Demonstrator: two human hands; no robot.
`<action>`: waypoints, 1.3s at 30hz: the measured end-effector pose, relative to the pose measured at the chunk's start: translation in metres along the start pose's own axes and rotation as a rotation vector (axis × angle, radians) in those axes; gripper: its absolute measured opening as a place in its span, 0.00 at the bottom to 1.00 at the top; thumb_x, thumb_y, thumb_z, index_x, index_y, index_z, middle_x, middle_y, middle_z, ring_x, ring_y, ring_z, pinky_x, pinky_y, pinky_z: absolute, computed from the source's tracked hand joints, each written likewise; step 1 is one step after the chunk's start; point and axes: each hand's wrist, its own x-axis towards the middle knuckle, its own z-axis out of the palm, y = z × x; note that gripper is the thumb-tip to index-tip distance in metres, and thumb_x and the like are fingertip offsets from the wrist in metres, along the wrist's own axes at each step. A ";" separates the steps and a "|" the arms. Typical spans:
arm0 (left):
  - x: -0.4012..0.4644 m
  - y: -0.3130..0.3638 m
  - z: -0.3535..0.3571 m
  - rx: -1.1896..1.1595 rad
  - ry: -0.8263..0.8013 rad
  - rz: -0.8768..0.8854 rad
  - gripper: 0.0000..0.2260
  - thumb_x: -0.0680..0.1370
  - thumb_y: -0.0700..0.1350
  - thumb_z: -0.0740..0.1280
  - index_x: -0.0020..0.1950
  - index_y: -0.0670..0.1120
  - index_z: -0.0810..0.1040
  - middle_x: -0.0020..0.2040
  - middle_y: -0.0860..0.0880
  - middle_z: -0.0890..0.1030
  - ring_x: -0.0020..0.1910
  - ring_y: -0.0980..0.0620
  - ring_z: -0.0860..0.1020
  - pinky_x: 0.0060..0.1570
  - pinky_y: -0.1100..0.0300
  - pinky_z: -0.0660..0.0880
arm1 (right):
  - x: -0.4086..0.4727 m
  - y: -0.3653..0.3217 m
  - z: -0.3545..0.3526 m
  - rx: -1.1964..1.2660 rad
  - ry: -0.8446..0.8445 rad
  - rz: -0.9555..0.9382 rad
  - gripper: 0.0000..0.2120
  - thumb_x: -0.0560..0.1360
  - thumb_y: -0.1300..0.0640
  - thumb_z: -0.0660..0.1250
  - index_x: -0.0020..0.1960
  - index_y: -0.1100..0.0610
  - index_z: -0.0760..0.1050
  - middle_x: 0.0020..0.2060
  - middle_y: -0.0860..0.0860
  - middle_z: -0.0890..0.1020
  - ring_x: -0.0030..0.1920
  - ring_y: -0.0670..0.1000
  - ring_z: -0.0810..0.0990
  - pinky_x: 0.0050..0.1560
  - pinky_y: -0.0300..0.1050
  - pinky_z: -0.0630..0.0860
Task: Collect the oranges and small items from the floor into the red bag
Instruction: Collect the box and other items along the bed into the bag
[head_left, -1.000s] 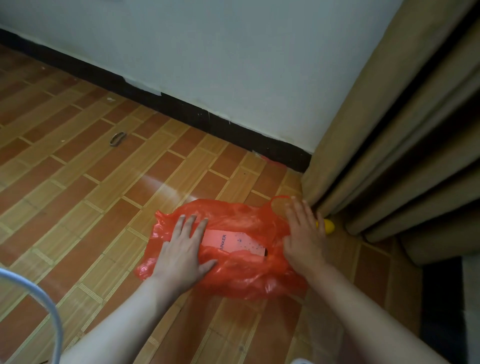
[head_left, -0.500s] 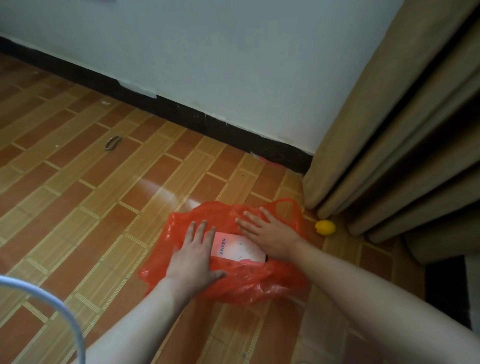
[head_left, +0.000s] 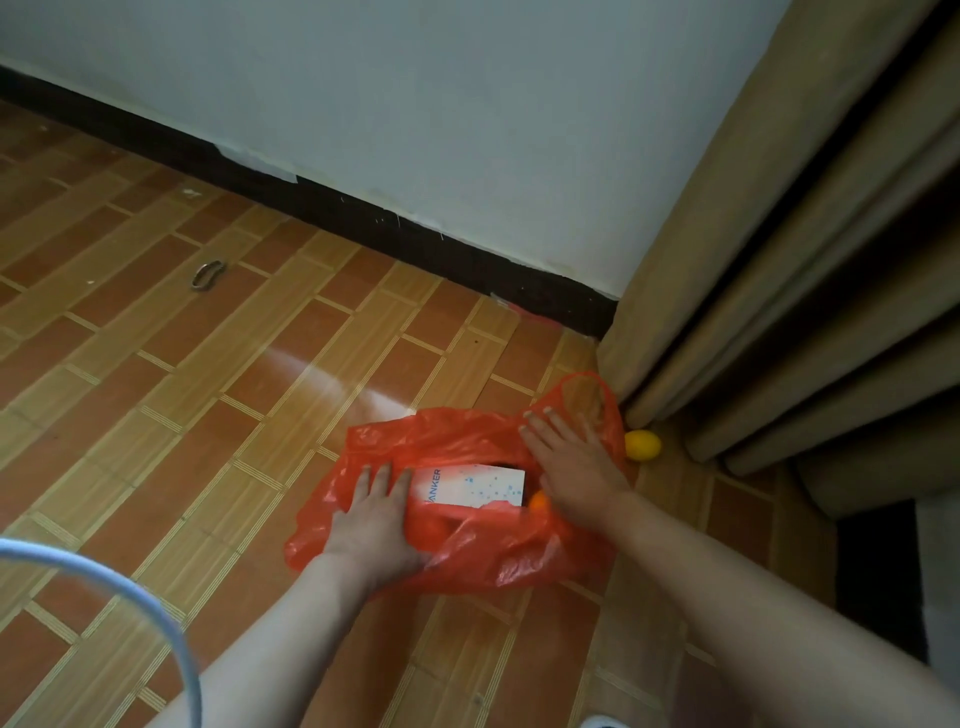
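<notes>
A red plastic bag (head_left: 498, 551) lies crumpled on the tiled floor near the curtain. Inside its mouth I see a white Anker box (head_left: 472, 486) and part of an orange (head_left: 537, 503). My left hand (head_left: 371, 525) lies flat on the bag's left side, fingers straight, touching the box's end. My right hand (head_left: 571, 462) rests flat on the bag's right side near its handle loop (head_left: 587, 384). A yellow-orange fruit (head_left: 643, 445) sits on the floor just right of the bag, at the curtain's foot.
A small metal clip (head_left: 208, 274) lies on the floor far left. A tan curtain (head_left: 779, 260) hangs at the right, the wall with its black skirting (head_left: 363, 218) behind. A pale blue curved tube (head_left: 130, 608) crosses the lower left corner.
My right hand has slid from the box to the bag's right side, uncovering the box and an orange inside. The view has shifted, so the bag sits more to the right.
</notes>
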 end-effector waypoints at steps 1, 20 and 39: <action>-0.001 0.004 0.001 -0.027 0.013 -0.002 0.58 0.63 0.81 0.64 0.84 0.54 0.46 0.84 0.50 0.44 0.83 0.46 0.40 0.74 0.31 0.57 | -0.008 -0.017 0.001 0.067 0.087 -0.041 0.31 0.83 0.50 0.53 0.84 0.51 0.50 0.84 0.49 0.49 0.83 0.53 0.44 0.81 0.63 0.45; -0.009 0.008 0.025 0.037 0.114 0.090 0.35 0.81 0.61 0.62 0.83 0.55 0.50 0.84 0.52 0.50 0.83 0.49 0.44 0.68 0.38 0.72 | -0.085 -0.098 0.069 0.135 0.023 -0.293 0.29 0.79 0.45 0.57 0.78 0.54 0.66 0.79 0.55 0.67 0.78 0.56 0.65 0.74 0.63 0.67; -0.015 0.030 0.031 0.098 0.180 0.218 0.32 0.81 0.66 0.56 0.83 0.57 0.54 0.84 0.54 0.50 0.83 0.50 0.47 0.62 0.44 0.78 | -0.056 0.091 0.046 0.173 0.038 0.511 0.36 0.77 0.55 0.64 0.83 0.52 0.54 0.82 0.51 0.56 0.81 0.54 0.55 0.77 0.57 0.60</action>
